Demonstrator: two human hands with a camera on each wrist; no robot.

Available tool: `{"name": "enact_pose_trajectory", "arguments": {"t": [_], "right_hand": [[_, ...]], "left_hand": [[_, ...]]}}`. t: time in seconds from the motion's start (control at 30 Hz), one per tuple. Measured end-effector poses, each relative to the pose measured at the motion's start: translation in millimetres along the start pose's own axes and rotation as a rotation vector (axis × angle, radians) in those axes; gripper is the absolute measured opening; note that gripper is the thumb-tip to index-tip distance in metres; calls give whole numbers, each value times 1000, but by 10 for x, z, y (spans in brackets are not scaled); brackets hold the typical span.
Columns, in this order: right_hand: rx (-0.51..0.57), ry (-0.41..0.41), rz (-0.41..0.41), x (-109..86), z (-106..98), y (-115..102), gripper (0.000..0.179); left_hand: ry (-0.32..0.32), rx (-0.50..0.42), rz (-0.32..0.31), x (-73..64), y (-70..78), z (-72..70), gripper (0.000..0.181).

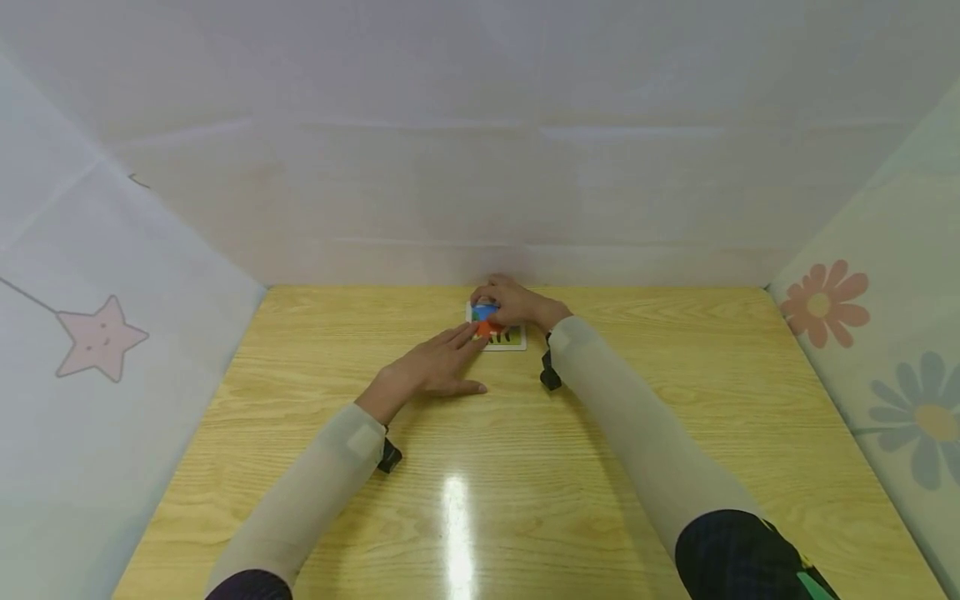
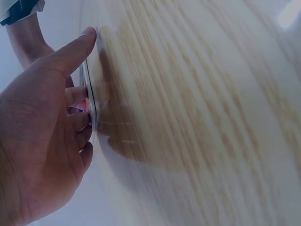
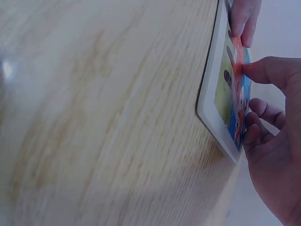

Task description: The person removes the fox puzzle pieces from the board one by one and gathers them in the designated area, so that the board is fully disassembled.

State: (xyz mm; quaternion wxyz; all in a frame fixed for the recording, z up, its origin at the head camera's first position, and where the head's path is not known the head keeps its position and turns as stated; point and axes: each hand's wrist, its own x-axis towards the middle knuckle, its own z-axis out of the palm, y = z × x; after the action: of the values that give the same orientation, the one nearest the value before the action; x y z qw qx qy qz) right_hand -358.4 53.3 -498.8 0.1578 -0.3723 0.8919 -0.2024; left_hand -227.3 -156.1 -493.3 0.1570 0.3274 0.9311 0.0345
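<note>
A small picture board [image 1: 512,339] with a white border lies flat at the far side of the table; its print shows blue, orange-red and green. My right hand [image 1: 516,304] reaches over the board's far part, thumb on the orange-red print, curled fingers at the far edge, as the right wrist view shows [image 3: 277,113]. With fingers stretched out, my left hand [image 1: 438,362] touches the board's near left side. Its thumb points sideways above the wood, off the board. Both hands cover part of the picture.
The wood-grain table [image 1: 465,450] ends at a pale back wall [image 1: 420,200] just beyond the board. Side walls carry a printed star [image 1: 102,337] and flowers [image 1: 825,305]. Dark wrist cameras [image 1: 551,371] sit under both cuffs.
</note>
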Motion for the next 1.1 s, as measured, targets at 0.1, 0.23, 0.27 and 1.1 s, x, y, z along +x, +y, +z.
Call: {"name": "enact_pose_trajectory", "arguments": {"t": [0.1,0.23,0.27,1.1], "right_hand": [[-5,-17,16,8,6,3,39],[5,-29,32,20,2,-5,38],[13,-30,34,21,-1,-10,38],[-24,11,-17,54,32,41,41]], "left_hand": [[4,-10,4,5,-3,12,94],[-2,-14,3,15,-14,24,95],[-5,-15,0,14,-15,21,95],[-17,-20,-11,-10,-4,-9,97]]}}
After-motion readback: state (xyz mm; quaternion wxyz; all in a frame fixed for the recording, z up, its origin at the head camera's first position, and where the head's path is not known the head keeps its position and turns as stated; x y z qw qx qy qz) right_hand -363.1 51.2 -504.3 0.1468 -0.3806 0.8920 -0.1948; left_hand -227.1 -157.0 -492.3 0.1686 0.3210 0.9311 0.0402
